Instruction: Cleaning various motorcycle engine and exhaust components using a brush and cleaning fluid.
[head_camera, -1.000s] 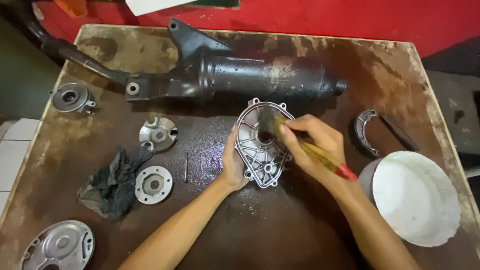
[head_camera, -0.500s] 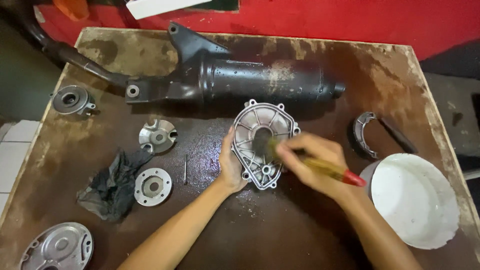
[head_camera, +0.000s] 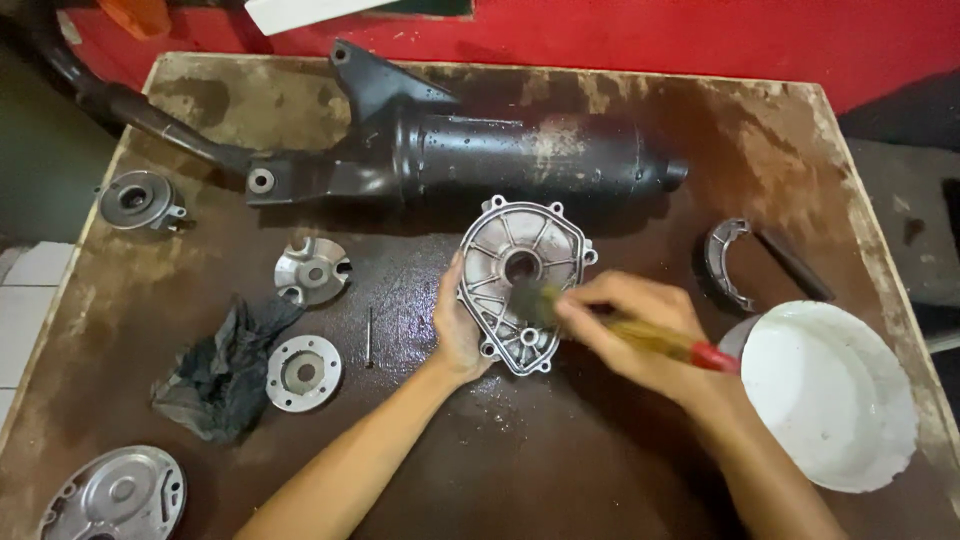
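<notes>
Metal cover, left fingers gripping its edge; right-hand brush has seemingly slid lower.

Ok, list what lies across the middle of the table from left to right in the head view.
Black rag → flat round metal disc → thin pin → left hand → ribbed metal cover → right hand holding a brush → white bowl.
</notes>
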